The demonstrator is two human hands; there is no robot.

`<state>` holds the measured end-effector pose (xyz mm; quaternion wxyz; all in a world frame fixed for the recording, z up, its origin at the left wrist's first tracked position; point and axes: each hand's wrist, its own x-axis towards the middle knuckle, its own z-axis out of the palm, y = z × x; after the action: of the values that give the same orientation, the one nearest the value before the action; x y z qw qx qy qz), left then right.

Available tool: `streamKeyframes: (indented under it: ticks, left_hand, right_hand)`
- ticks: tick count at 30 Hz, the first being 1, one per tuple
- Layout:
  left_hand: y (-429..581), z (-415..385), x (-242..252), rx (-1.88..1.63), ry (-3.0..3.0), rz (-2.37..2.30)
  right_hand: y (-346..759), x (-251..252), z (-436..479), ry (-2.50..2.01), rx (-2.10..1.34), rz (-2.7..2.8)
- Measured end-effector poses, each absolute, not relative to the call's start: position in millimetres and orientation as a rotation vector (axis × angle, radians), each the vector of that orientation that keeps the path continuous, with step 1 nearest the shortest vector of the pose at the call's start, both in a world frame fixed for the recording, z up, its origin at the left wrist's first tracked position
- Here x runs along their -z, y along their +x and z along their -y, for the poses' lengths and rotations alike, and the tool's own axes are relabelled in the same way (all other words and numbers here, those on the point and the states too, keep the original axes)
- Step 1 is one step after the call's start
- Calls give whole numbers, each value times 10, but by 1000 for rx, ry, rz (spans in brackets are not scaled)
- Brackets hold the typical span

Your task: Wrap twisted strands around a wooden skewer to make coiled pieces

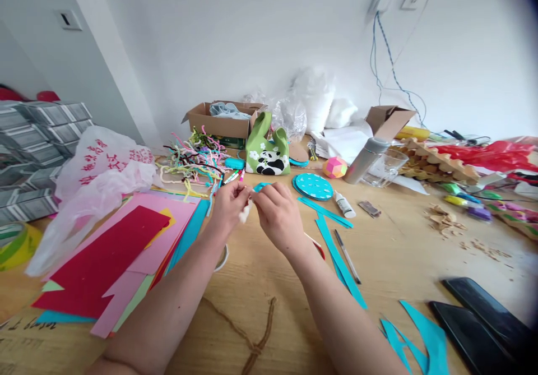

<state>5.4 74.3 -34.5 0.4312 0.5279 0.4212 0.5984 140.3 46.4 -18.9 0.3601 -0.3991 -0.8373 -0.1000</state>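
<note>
My left hand [229, 204] and my right hand [278, 215] meet above the middle of the wooden table [395, 254]. Both pinch a small white fluffy piece [245, 212] between their fingertips. A bit of teal paper [260, 186] peeks out just behind the fingers. A brown twisted pipe cleaner [258, 338] lies on the table between my forearms. Teal paper strips [336, 249] and a thin pen [348, 256] lie right of my right hand.
A stack of red, pink and teal paper sheets [121, 257] lies at left under a white plastic bag [98, 181]. Further back are a pile of pipe cleaners [193, 159], a green panda bag [267, 153], a teal disc [313, 186], a glue tube [344, 204], cardboard boxes [222, 120] and a metal bottle [365, 159]. Two dark phones [479, 319] lie at right.
</note>
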Motion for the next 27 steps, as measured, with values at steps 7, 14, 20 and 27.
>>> streamKeyframes:
  ticks: [7, 14, 20, 27]
  left_hand:
    - [-7, -743, 263, -1807, 1344, -960]
    - [56, -584, 245, -1935, 1657, -1086]
    - [131, -537, 304, -2030, 2111, -1134]
    - [92, -608, 392, -1930, 2357, -1146]
  right_hand:
    - [1315, 153, -336, -946, -10, 1827]
    - [1134, 146, -389, -698, -1644, 1045]
    - [1248, 165, -507, -620, -1792, 780]
    - [1416, 124, -559, -720, -1856, 839]
